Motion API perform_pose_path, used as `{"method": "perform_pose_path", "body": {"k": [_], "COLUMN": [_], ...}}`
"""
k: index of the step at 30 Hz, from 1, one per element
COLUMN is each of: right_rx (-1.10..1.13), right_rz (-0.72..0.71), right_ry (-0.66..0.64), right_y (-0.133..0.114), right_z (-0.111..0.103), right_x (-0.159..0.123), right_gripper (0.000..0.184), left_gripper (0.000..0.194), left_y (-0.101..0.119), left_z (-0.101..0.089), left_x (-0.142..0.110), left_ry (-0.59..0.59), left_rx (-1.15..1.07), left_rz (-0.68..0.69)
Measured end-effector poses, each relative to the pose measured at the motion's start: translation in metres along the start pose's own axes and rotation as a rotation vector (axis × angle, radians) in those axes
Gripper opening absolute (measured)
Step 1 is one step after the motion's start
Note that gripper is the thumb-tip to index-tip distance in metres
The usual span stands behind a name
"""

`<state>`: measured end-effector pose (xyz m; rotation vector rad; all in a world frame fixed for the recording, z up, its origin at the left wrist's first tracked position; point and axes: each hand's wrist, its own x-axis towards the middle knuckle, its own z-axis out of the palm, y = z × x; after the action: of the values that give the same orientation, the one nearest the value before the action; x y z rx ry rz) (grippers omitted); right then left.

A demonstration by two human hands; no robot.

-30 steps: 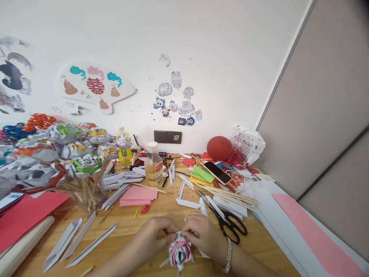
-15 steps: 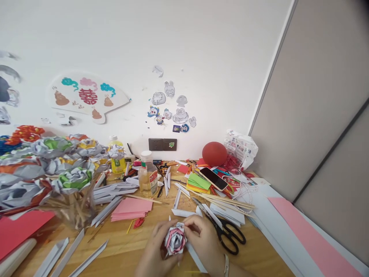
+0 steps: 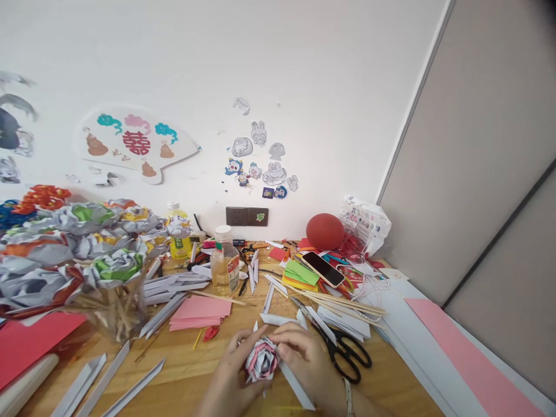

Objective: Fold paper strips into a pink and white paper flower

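Note:
Between my two hands, low in the middle of the head view, is a pink and white folded paper flower (image 3: 262,360). My left hand (image 3: 233,370) curls round its left side, fingers over the top edge and thumb underneath. From the right, my right hand (image 3: 306,358) pinches the flower's outer petals with bent fingers; a bracelet circles that wrist. A folded white paper strip (image 3: 297,387) lies under my right hand, and black-handled scissors (image 3: 347,353) rest just right of it.
Pink paper squares (image 3: 200,313) and a clear bottle (image 3: 225,263) stand beyond my left hand. At left, paper flowers (image 3: 117,265) fill a container. A phone (image 3: 324,269) lies on coloured paper, near wooden sticks (image 3: 339,302) and a red balloon (image 3: 325,231).
The fingers of my right hand have shifted up and over the flower's top right edge. The flower is turned slightly and sits a little further left. The view has shifted slightly.

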<state>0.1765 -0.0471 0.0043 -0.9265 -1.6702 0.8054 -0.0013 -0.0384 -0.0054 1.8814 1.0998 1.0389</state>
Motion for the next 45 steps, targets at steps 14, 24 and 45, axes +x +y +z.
{"method": "perform_pose_path", "body": {"k": [14, 24, 45], "right_rx": [0.157, 0.382, -0.276], "right_rz": [0.328, 0.443, 0.348], "right_ry": [0.03, -0.072, -0.098], "right_y": [0.007, 0.01, -0.011], "right_z": [-0.008, -0.001, -0.009], "right_x": [0.008, 0.009, 0.004], "right_gripper": [0.04, 0.037, 0.006], "left_gripper": [0.069, 0.082, 0.053], "left_y": [0.001, -0.031, 0.021], "left_z": [-0.002, 0.011, -0.009], "left_x": [0.001, -0.007, -0.003], "left_ry": [-0.203, -0.231, -0.361], "left_rx": [-0.113, -0.078, -0.228], "left_rz": [-0.006, 0.062, 0.014]}}
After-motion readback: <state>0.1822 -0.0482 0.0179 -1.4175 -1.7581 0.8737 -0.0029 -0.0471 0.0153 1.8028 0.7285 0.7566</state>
